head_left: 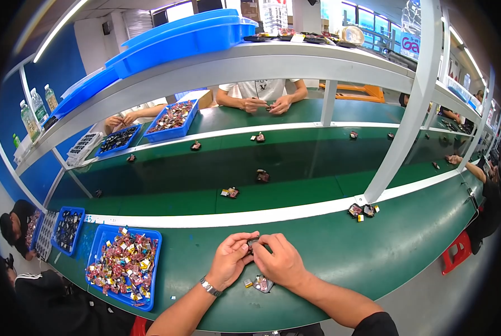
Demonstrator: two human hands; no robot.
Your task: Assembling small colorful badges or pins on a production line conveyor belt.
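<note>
My left hand [229,262] and my right hand [281,260] meet over the green bench. Between their fingertips is a small dark electronic housing [252,243] with some reddish parts, mostly hidden by the fingers. Both hands are closed on it. Just below them on the bench lies another dark housing [263,284] with a reddish circuit board and a small white-and-yellow piece beside it. A blue tray [157,263] heaped with small red circuit boards and white-and-yellow pieces stands left of my left hand.
Several similar assemblies [364,211] sit at the right by the white rail [250,217]. Others are spread along the green conveyor belt [183,193] beyond it. A white post [410,129] and overhead shelf [295,60] frame the bench. Co-workers sit opposite and at both sides.
</note>
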